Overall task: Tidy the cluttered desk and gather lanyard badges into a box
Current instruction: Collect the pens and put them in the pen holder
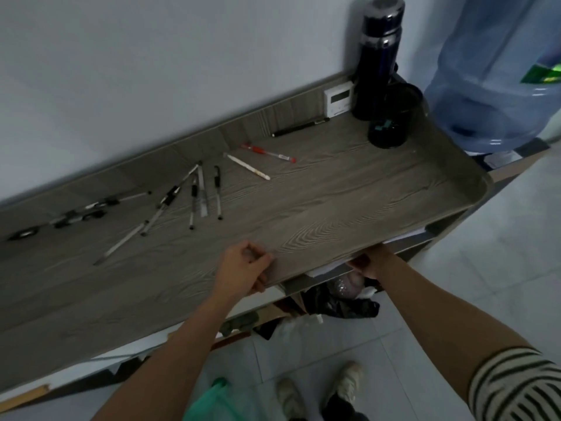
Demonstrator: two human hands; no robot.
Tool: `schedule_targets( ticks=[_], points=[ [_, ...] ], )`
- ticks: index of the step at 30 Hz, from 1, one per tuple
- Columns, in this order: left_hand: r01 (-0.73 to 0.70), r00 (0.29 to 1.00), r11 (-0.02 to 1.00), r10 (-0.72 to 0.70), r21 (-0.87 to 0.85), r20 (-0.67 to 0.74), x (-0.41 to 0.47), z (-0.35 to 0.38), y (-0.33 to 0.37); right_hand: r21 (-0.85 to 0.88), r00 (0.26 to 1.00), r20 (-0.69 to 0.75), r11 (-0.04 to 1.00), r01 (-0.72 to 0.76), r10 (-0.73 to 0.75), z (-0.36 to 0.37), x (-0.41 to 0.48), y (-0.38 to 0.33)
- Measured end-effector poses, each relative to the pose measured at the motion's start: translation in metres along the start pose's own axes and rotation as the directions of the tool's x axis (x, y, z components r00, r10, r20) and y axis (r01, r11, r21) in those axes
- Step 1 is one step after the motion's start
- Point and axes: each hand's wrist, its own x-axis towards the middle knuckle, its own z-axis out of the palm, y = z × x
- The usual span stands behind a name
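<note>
Now, left hand [246, 268]: grips desk [334, 192] edge, centre frame.
Right hand [368, 264]: beneath edge; grip hidden, cannot tell.
Advice: brace left, reach slowly.

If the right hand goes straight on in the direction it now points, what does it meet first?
Most likely the white papers under the desk; the right hand is at its front edge, though depth there is unclear.
</note>
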Motion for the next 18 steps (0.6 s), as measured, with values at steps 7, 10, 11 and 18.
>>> schedule_targets(
  ticks=[7,10,11,18],
  points=[
    [0.055,0.995,0.988,-0.041,-0.141,0.096,0.007,-0.008,-0.001,-0.466,0.997,-0.069,0.885,-0.011,-0.024,-0.009,-0.006,0.013],
    [0.069,0.988,0.987,-0.048,-0.147,0.146,0.009,-0.012,-0.003,-0.599,0.982,-0.137,0.800,0.023,-0.130,-0.016,-0.020,0.018],
    [0.066,0.987,0.987,-0.044,-0.147,0.152,0.010,-0.015,-0.004,-0.610,0.968,-0.158,0.790,0.061,-0.197,-0.017,-0.026,0.019],
    [-0.087,0.990,0.996,0.088,-0.009,0.112,0.033,-0.070,-0.018,-0.820,0.644,-0.189,0.480,0.312,-0.741,0.003,-0.100,0.024]
  ],
)
